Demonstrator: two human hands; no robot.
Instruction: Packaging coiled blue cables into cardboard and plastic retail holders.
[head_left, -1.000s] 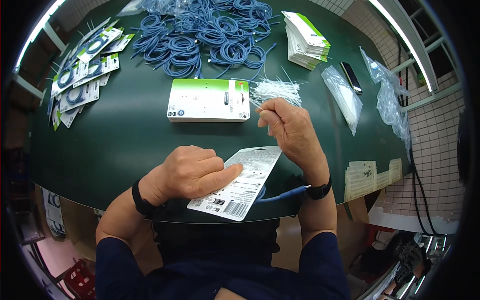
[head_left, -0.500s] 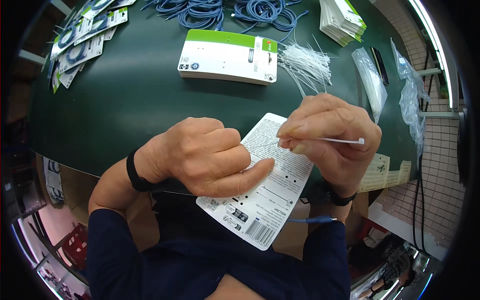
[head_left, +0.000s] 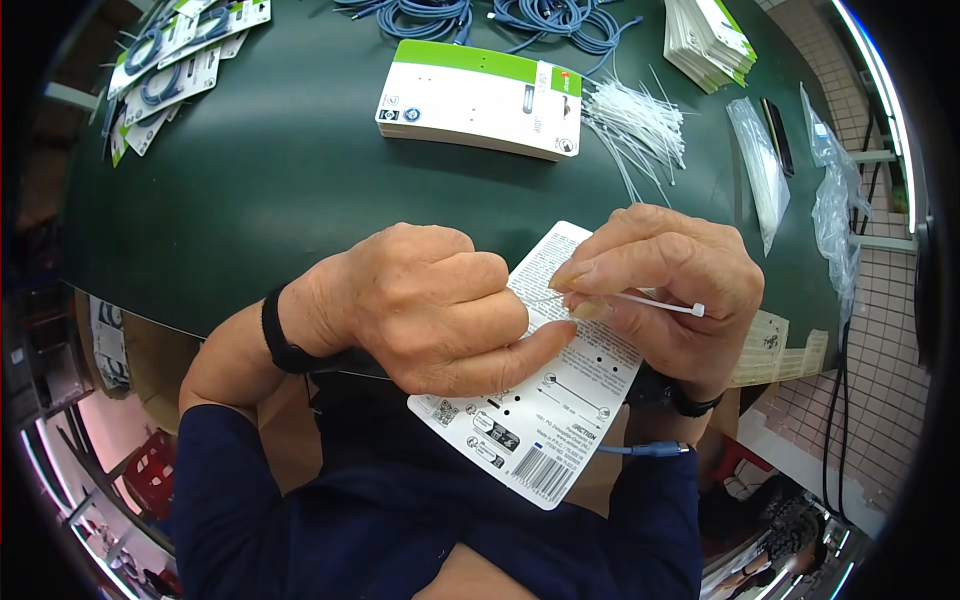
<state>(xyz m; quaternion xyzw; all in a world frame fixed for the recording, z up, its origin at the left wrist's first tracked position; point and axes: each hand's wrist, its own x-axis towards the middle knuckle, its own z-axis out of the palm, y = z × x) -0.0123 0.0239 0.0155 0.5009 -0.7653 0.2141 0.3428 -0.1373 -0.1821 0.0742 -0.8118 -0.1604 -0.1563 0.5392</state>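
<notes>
Assembly by hand of a cable and its backing card, centre of the frame. The left hand was closed on the white backing card, its thumb laid across the printed face; the grip beneath was hidden. The card slanted from the middle of the frame to the lower centre, mostly to the right of and below that thumb. The right hand pinched a white cable tie between thumb and forefinger, tips together, over the card's upper part; the tie's head projected to the right of the pinch, and its thin tail ran left toward the left fist. A blue cable emerged from behind the card's right edge, lower right of centre, its plug pointing right.
</notes>
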